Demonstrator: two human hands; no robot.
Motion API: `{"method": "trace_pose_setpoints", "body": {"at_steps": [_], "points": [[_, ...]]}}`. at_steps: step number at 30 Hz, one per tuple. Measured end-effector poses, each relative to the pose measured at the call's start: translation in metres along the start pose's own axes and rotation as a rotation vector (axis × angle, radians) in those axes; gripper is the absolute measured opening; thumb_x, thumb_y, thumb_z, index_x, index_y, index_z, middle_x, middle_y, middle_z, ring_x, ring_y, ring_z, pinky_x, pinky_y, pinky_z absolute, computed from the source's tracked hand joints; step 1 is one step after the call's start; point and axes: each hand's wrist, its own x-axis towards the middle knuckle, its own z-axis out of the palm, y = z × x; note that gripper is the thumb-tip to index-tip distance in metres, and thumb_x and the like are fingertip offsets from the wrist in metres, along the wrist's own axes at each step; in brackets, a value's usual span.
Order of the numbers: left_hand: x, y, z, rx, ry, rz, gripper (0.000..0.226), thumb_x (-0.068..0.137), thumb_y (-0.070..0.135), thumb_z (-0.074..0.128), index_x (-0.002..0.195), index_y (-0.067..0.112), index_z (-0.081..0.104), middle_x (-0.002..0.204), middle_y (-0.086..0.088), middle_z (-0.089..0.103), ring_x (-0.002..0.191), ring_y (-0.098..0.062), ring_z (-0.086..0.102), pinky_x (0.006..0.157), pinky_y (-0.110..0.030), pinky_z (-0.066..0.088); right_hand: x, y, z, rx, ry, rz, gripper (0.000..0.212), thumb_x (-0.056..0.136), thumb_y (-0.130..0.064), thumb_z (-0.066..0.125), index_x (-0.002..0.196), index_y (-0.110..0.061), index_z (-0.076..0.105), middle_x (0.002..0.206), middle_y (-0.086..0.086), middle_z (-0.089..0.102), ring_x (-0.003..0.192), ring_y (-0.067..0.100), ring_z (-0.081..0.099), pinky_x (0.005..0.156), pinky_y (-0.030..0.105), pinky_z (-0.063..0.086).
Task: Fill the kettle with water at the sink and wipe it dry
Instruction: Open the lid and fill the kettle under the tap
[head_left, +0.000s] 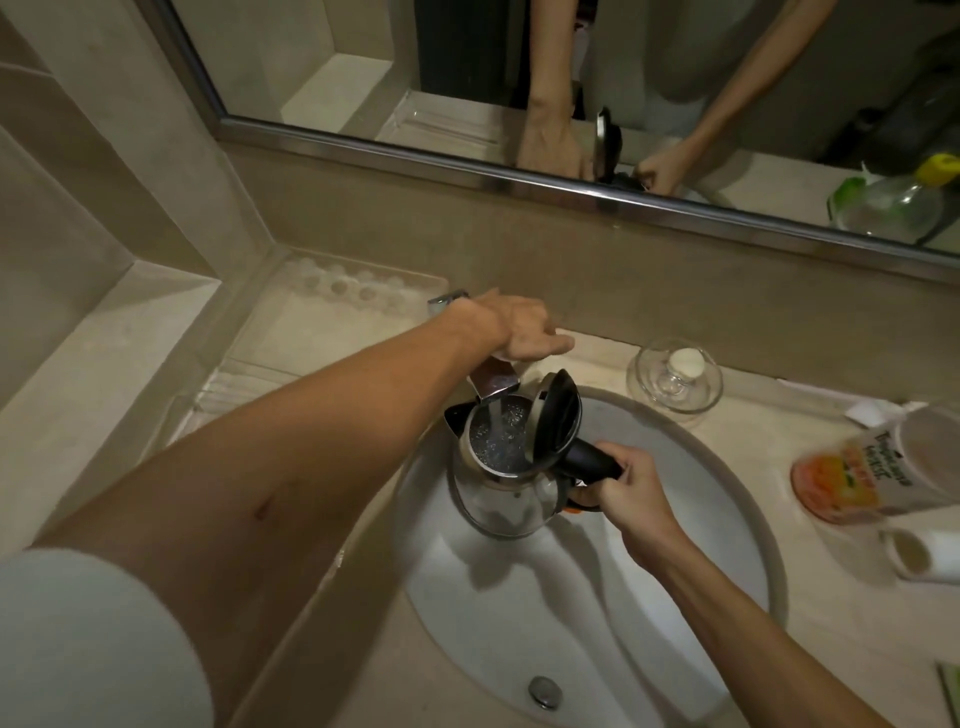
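Fingers (605, 480) of right hand (631, 493) wrapped tight round black handle (589, 460) of kettle (501, 480), thumb on top. Kettle held over white sink (701, 493), under tap spout (493, 387), roughly upright, pouring lip pointing left. Black lid (558, 423) hinged open, standing up on handle side. Water stream (494, 415) runs from spout into kettle mouth; water inside visible, bubbling, level approx. low to mid, hard to tell exactly. Left hand (519, 332) rests on top of tap, fingers curled down over it; whether gripping lever or just resting, cannot tell, lever hidden under palm. Sink basin wet-looking, chrome drain plug (545, 692) at near edge. Beige countertop (322, 597) surrounds basin. R. of sink: clear glass dish (675, 384) with white soap piece inside, orange-labelled juice bottle (857, 480) lying on side, small white cup (917, 553) tipped over. Clear tray (332, 312) at back-left corner. Mirror (467, 67) above shows both forearms reflected.
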Motion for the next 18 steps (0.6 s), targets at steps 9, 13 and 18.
{"method": "trace_pose_setpoints", "body": {"at_steps": [9, 13, 18], "points": [[-0.018, -0.002, -0.009, -0.022, 0.121, 0.017, 0.047, 0.100, 0.046, 0.032, 0.098, 0.013, 0.066, 0.093, -0.010, 0.065, 0.083, -0.025, 0.061, 0.064, -0.034, 0.042, -0.002, 0.008, 0.001, -0.013, 0.021, 0.000, 0.029, 0.055, 0.009, 0.061, 0.083, 0.010, 0.067, 0.070, 0.019, 0.061, 0.070, 0.035, 0.062, 0.063, 0.053, 0.054], [-0.026, -0.003, -0.014, -0.034, 0.149, 0.024, 0.046, 0.100, 0.040, 0.036, 0.088, 0.008, 0.067, 0.077, -0.007, 0.061, 0.072, -0.024, 0.059, 0.058, -0.031, 0.038, -0.003, 0.010, 0.003, -0.040, 0.034, -0.008, 0.032, 0.053, 0.006, 0.063, 0.085, 0.008, 0.068, 0.081, 0.039, 0.063, 0.077, 0.058, 0.064, 0.071, 0.066, 0.058], [-0.036, 0.001, -0.014, -0.015, 0.128, -0.006, 0.039, 0.097, 0.040, 0.040, 0.097, 0.014, 0.069, 0.078, -0.005, 0.063, 0.075, -0.025, 0.062, 0.064, -0.033, 0.042, -0.008, 0.006, 0.004, -0.038, 0.030, 0.000, 0.030, 0.054, 0.008, 0.062, 0.083, 0.009, 0.067, 0.076, 0.038, 0.062, 0.069, 0.053, 0.061, 0.069, 0.065, 0.057]]}}
